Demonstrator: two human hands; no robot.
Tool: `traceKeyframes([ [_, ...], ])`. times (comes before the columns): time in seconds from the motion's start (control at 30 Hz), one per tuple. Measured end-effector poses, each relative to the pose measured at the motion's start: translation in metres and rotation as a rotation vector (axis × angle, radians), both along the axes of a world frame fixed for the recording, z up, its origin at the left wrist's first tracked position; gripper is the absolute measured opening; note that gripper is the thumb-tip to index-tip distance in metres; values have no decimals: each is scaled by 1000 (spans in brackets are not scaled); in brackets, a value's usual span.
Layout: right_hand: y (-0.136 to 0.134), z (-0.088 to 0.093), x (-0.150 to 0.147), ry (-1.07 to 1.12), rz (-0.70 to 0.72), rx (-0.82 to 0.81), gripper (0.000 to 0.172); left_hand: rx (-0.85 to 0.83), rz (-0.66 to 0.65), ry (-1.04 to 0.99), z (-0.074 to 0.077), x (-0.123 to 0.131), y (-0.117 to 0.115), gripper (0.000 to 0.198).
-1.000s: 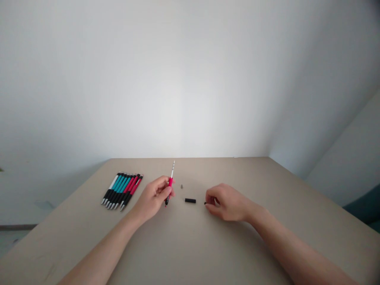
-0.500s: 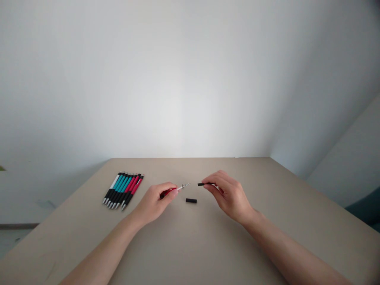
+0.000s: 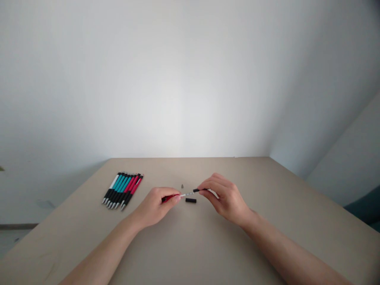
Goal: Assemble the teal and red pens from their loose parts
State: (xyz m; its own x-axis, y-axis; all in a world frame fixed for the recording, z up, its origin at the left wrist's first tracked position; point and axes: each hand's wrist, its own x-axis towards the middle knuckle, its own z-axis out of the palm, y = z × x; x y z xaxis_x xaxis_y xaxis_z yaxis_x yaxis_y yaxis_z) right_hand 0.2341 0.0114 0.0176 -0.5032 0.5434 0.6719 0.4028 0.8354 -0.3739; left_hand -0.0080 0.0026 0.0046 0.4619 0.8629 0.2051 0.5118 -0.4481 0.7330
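Observation:
My left hand (image 3: 156, 206) is closed around a red pen barrel (image 3: 170, 197), and a thin white refill (image 3: 187, 194) sticks out of it to the right. Between the fingertips of my right hand (image 3: 225, 196) is a slim black pen part (image 3: 196, 190), most of it hidden by the fingers. Its left end meets the tip of the refill; whether the tip is inside cannot be told. Just below the refill, a short black sleeve (image 3: 190, 200) lies on the table. A small grey cone-shaped tip (image 3: 182, 186) is on the table behind the refill.
On the left of the beige table (image 3: 192, 253), several pens (image 3: 123, 190) lie side by side in a slanted row, white, teal and red with black grips. A pale wall (image 3: 190, 79) rises behind the table. Something dark teal (image 3: 363, 206) shows past the right edge.
My hands have come closer together and a little lower. The black pen part now meets the refill's tip, where a gap was before. The grey cone shows clear of the refill.

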Motion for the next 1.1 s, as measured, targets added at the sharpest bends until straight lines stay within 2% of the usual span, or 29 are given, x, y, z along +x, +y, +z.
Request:
traceKeyframes([
  [0.17,-1,0,1,34,-37,9,11,3,12,-1,0,0,1,37],
  [0.5,-2,-3,-8,-44,38,-15,12,20,-12,53,1,3,-1,35],
  [0.8,-2,-11,-23,-95,64,-35,12,-31,-68,17,-1,5,-5,20],
  [0.97,-5,-6,-22,-95,53,-63,14,-2,-70,57,-1,3,-4,25],
  [1.1,-6,-6,-17,-101,2,-70,16,0,-22,82,1,3,-4,28],
])
